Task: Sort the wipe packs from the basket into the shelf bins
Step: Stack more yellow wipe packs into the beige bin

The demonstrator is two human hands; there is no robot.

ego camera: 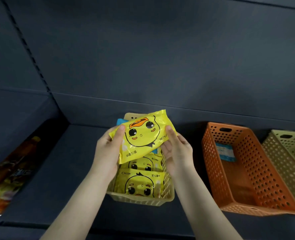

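I have the yellow wipe pack [141,135] at the centre of the frame, above the beige bin [167,194], which already has similar packs in it. My left hand [108,149] is closed on its left end, thumb on top; my right hand [176,148] cups the right end, fingers partly curled beneath. The glossy film looks slippery and the pack soft, sagging a little, probably light. I'd grip the short ends rather than the slick face. The orange bin [243,170] sits at the right.
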